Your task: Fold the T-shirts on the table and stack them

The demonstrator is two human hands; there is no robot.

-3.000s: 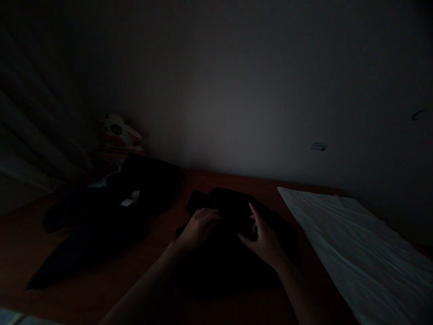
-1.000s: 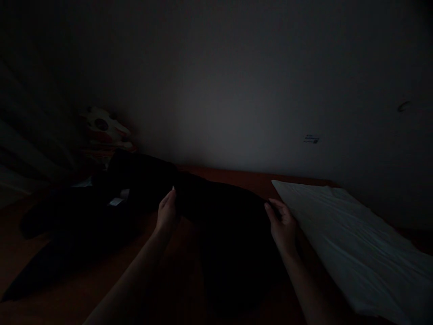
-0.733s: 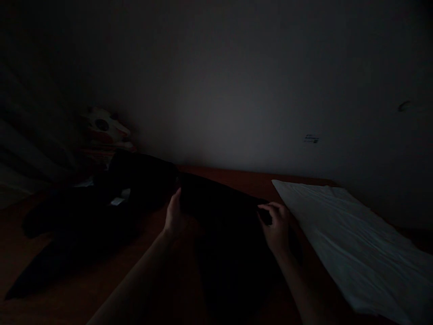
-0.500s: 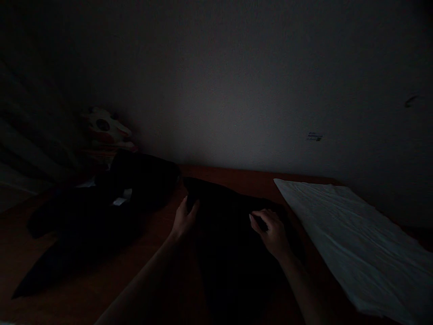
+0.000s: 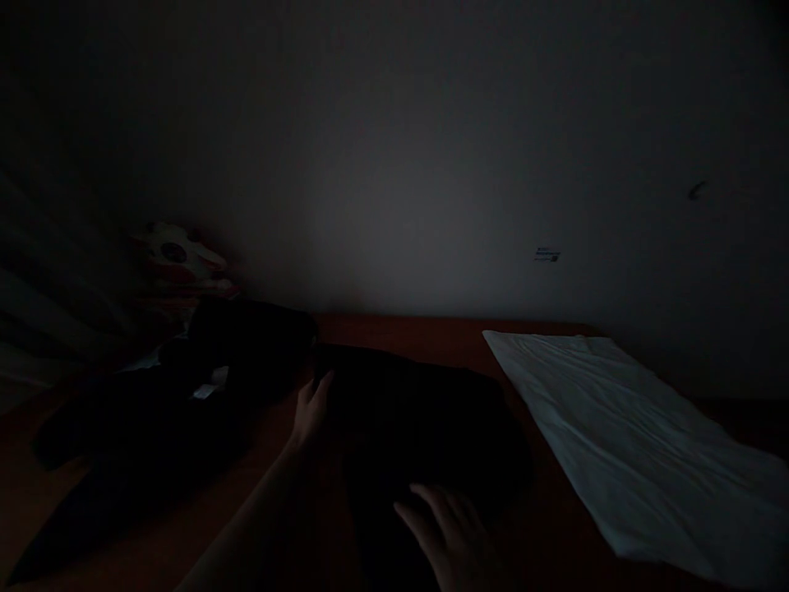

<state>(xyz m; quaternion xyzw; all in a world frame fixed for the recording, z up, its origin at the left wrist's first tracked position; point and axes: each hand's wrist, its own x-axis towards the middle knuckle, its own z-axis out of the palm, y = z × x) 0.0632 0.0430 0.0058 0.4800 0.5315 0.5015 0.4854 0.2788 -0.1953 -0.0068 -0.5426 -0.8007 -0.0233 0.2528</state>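
A black garment [image 5: 425, 411] lies spread on the brown wooden surface in front of me; the dimness hides its kind and its folds. At its left edge is my left hand [image 5: 310, 409], with the thumb over the cloth and the fingers curled at the border, gripping it. Lower down, my right hand [image 5: 449, 526] hovers over or rests on the garment's near part. Its fingers are apart and hold nothing; whether they touch the cloth I cannot tell.
A heap of dark clothes [image 5: 154, 427] with a white label [image 5: 205, 390] lies at left. Flat white cloth [image 5: 616, 419] covers the right side. Behind the heap sits a white-and-red toy-like object [image 5: 182, 255]. A pale wall [image 5: 407, 189] bounds the back of the wooden surface [image 5: 382, 325].
My right hand has moved down toward me along the garment, and its fingers have spread. My left hand stays at the left edge. The view has shifted slightly.
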